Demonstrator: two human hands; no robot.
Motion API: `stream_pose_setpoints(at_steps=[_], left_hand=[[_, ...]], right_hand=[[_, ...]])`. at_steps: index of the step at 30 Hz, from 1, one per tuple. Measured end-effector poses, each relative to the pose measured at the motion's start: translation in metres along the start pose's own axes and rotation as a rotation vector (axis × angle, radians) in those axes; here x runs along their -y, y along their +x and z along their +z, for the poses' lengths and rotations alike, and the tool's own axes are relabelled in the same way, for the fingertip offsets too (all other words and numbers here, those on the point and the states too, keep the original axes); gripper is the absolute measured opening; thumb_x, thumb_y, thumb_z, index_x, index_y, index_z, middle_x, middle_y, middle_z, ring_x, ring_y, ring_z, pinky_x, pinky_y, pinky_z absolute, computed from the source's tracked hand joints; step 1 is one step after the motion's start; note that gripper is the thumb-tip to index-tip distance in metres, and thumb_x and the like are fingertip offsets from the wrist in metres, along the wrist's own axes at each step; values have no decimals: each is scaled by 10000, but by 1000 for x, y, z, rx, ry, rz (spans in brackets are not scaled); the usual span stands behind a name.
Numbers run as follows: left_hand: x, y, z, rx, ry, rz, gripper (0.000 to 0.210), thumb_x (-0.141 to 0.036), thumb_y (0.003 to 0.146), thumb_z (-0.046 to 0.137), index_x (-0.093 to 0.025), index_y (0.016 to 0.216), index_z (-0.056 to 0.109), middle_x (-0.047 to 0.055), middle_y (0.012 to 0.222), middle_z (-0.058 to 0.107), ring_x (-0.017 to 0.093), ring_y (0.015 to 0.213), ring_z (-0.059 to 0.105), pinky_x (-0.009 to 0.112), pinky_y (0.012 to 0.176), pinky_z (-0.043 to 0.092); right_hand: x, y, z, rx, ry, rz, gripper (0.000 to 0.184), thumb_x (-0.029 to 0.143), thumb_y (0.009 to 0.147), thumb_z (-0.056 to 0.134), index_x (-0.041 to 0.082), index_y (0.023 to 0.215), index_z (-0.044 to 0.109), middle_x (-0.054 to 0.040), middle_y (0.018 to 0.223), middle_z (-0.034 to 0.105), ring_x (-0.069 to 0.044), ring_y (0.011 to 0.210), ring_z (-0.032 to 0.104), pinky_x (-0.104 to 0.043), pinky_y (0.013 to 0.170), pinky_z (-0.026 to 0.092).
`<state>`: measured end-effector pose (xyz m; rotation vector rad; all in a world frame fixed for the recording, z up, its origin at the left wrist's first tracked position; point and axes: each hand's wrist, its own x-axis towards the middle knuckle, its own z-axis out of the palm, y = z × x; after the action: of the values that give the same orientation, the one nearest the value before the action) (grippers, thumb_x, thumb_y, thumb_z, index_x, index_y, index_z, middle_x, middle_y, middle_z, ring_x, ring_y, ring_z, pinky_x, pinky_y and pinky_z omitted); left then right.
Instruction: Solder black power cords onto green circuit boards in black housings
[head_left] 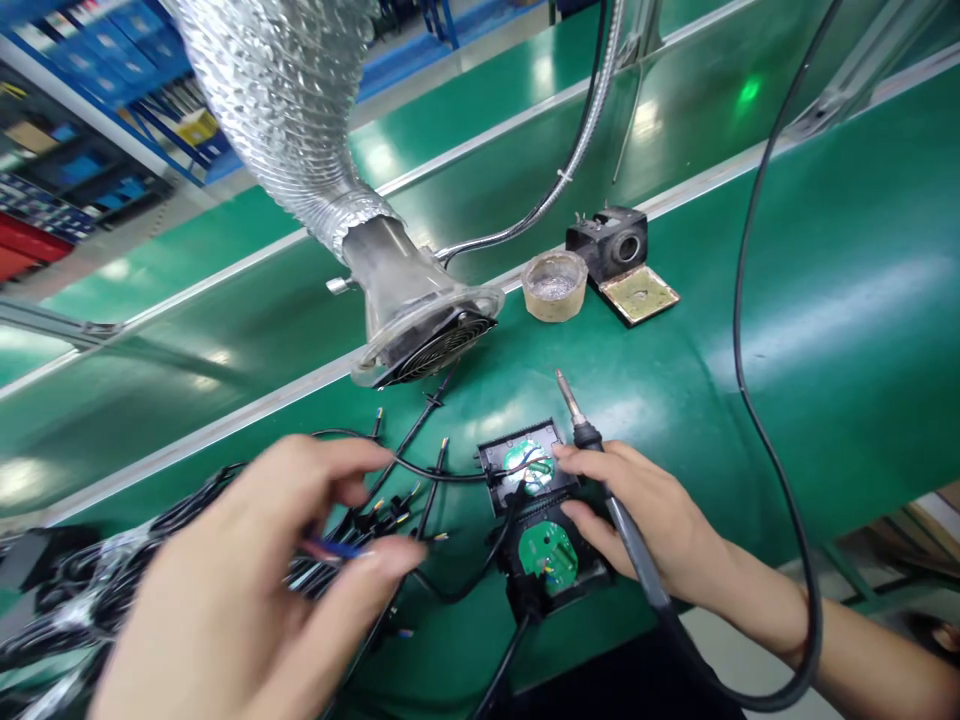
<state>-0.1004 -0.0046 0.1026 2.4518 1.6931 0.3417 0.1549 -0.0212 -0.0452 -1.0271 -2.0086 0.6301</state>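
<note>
My right hand (652,510) is closed around a soldering iron (626,540), its metal tip pointing up and away. Its fingers are beside two black plastic housings, the far one (491,455) and the near one (592,578). Each housing holds a round green circuit board (549,556) with a black cable attached. Blurred and close to the camera, my left hand (247,580) has its fingers curled and thumb and index tips apart. A thin red-and-blue wire (334,548) shows between the thumb and the curled fingers. The index fingertip overlaps a black cable (450,477); contact is unclear.
A fume extractor nozzle (420,310) on a silver hose hangs over the green bench. Behind the housings are a round solder pot (553,290) and an iron stand with a sponge tray (639,294). Bundled black cables (75,600) lie left. The iron's cord (757,420) loops at right.
</note>
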Motion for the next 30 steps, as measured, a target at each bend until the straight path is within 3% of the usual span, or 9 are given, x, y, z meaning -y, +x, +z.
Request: stream_pose_setpoints(at_steps=[3, 6, 9, 14, 20, 30], left_hand=[[-15, 15, 40, 103, -76, 98, 168, -313, 896, 508, -280, 1028, 605, -6, 925, 609, 132, 774, 601, 232, 635, 474], [-20, 36, 89, 285, -50, 129, 190, -235, 877, 521, -276, 1010, 649, -13, 977, 643, 157, 846, 638, 253, 684, 483], [-15, 45, 112, 349, -55, 121, 191, -232, 869, 534, -282, 989, 674, -32, 956, 672, 169, 870, 650, 266, 706, 482], [-10, 39, 113, 304, -45, 116, 241, -205, 854, 540, -293, 1035, 672, -42, 948, 693, 171, 864, 657, 267, 690, 473], [-8, 36, 119, 226, -65, 143, 257, -205, 858, 533, -295, 1062, 661, -48, 930, 687, 147, 809, 655, 250, 642, 453], [-4, 32, 123, 185, -29, 194, 222, -204, 852, 544, -292, 1011, 673, -56, 871, 656, 113, 707, 625, 249, 584, 416]], right_hand=[[0, 0, 0, -4, -14, -6, 406, 141, 844, 562, 164, 1236, 460, -101, 1148, 608, -188, 969, 591, -358, 843, 535], [1, 1, -2, -26, -35, -14, 395, 111, 853, 538, 153, 1241, 472, -95, 1110, 618, -174, 936, 594, -327, 818, 535], [4, 2, -7, -84, -31, -27, 395, 68, 872, 485, 172, 1253, 499, -64, 1010, 643, -143, 817, 589, -289, 733, 523], [10, 6, -24, -148, -24, -42, 419, 108, 871, 507, 167, 1285, 518, -52, 852, 608, -139, 739, 561, -289, 669, 491], [16, 11, -35, -114, 34, -44, 335, 126, 811, 477, 120, 1125, 593, -40, 698, 530, -133, 596, 455, -292, 544, 406], [7, 12, -26, -93, 55, -103, 338, 88, 764, 473, 135, 1074, 600, -54, 745, 558, -150, 646, 492, -302, 563, 424]])
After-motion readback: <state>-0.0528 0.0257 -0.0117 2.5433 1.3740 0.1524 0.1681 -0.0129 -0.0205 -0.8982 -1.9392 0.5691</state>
